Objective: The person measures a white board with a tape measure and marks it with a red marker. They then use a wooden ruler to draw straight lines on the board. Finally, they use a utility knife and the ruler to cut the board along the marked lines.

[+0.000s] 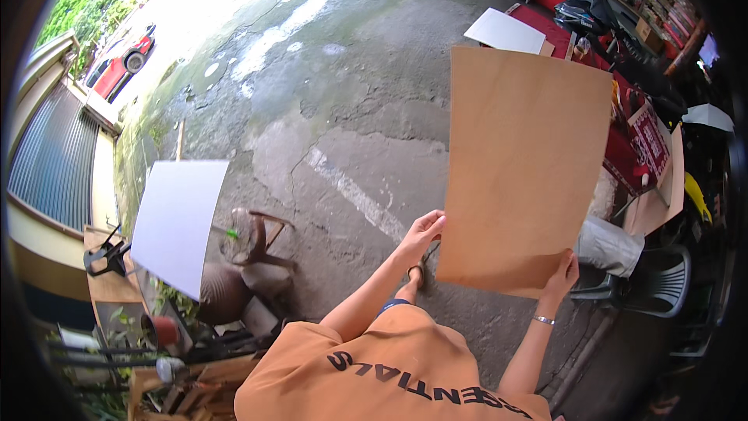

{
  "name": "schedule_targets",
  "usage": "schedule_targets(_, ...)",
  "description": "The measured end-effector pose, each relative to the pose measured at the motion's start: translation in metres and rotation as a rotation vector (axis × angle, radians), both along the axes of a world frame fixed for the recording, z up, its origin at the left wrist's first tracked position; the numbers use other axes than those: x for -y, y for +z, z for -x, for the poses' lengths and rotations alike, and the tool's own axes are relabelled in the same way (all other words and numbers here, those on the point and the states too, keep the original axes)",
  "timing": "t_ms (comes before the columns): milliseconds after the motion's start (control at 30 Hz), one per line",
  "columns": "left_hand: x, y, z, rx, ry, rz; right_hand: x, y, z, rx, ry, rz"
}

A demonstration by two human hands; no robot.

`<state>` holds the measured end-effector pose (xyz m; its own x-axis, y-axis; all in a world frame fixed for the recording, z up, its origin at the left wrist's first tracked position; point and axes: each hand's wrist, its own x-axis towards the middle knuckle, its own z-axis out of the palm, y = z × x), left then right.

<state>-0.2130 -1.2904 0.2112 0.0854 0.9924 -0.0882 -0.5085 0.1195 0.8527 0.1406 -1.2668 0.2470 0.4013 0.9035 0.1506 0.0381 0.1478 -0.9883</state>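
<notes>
A large tan rectangular board, thin and smooth, stands nearly upright in front of me, slightly right of the middle. My left hand pinches its left edge low down. Near the lower right corner, my right hand grips the opposite edge, with a bracelet on that wrist. Both hands are closed on the board, and its far side is hidden.
To the left, a white panel stands beside a brown chair and a plant pot. A grey plastic chair is at right. Further off are a white board, a motorcycle and a red vehicle.
</notes>
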Motion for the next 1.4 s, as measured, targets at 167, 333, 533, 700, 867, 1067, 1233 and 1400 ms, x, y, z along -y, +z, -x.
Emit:
schedule_targets(167,-0.148,0.011,0.026,0.111,0.231,0.109,-0.155,0.004,0.069,0.320,-0.043,0.005)
schedule_targets(333,-0.273,0.000,0.091,0.160,0.368,0.117,-0.300,-0.004,0.109,0.084,0.260,0.229)
schedule_targets(533,-0.425,-0.029,0.172,0.177,0.457,0.185,-0.472,-0.063,0.104,-0.140,0.301,0.459)
schedule_targets(700,-0.561,-0.041,0.218,0.097,0.499,0.229,-0.651,-0.130,0.086,-0.158,0.227,0.580)
schedule_targets(867,-0.718,-0.052,0.237,0.167,0.344,0.305,-0.808,-0.166,0.066,-0.517,-0.003,0.593)
schedule_targets(1067,-0.940,-0.105,0.222,0.198,0.187,0.419,-0.939,-0.219,0.047,-0.546,-0.180,0.668)
schedule_targets(1233,-1.119,-0.134,0.215,0.092,0.051,0.384,-1.003,-0.240,0.053,-0.729,-0.363,0.677)
schedule_targets(1400,-1.210,-0.157,0.219,0.047,-0.070,0.438,-1.016,-0.222,0.059,-0.698,-0.578,0.792)
